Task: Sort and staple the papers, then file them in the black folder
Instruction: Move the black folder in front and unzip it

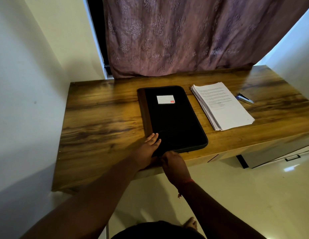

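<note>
Two hands | left hand [148, 149] flat on black folder [171, 116] | right hand [173, 163] grip unclear at near edge

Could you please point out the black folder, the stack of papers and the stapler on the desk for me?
black folder [174, 118], head view, middle of its closed cover.
stack of papers [222, 106], head view, centre of the top sheet.
stapler [245, 99], head view, middle of its body.

The black folder [172, 118] lies flat and closed, its near corner under the left fingers [153, 138]. A white paper stack [222, 106] lies to their right, a stapler [245, 99] just beyond it.
</note>
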Tool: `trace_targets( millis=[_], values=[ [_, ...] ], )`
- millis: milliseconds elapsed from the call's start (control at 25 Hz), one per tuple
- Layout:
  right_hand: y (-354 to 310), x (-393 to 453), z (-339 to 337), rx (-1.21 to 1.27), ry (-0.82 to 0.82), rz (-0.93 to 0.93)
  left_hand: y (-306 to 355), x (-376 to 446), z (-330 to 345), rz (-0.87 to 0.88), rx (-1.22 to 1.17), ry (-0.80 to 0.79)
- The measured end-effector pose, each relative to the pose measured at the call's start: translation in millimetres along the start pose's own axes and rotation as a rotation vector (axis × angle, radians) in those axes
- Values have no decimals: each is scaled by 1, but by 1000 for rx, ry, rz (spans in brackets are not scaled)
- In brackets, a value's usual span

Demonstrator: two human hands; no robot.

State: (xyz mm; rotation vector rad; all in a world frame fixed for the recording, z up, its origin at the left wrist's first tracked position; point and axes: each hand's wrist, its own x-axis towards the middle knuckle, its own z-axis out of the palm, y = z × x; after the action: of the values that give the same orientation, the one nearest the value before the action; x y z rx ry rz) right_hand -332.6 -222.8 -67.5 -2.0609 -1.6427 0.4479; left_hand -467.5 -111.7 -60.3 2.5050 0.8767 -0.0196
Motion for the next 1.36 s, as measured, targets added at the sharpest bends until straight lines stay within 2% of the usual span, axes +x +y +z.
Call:
trace_targets(
  millis=[280,440,520,600,640,720,800,880,1040,1120,1200,1280,1360],
  values=[
    [5,0,-3,36,34,13,-6,-2,-5,30,0,-14],
    [12,3,-9,41,-53,-63,-1,-2,-3,32,2,6],
    [28,5,-24,37,84,42,4,0,0,31,11,23],
    [56,14,-49,42,315,287,8,4,3,33,35,45],
    [72,23,-63,56,354,403,11,7,4,31,48,57],
    [101,50,-84,147,256,531,17,14,4,11,61,74],
    [122,75,-94,255,146,559,24,23,6,-25,74,77],
    [139,93,-100,300,132,574,28,33,7,-51,80,62],
    [150,113,-127,351,57,541,28,41,2,-84,0,52],
    [139,114,-147,460,71,520,32,39,0,-122,-60,103],
    [116,108,-166,605,104,473,45,38,2,-184,-94,212],
    [87,103,-184,692,101,348,64,38,4,-290,-155,326],
    [53,100,-202,766,-17,148,87,42,5,-366,-287,511]
  ],
)
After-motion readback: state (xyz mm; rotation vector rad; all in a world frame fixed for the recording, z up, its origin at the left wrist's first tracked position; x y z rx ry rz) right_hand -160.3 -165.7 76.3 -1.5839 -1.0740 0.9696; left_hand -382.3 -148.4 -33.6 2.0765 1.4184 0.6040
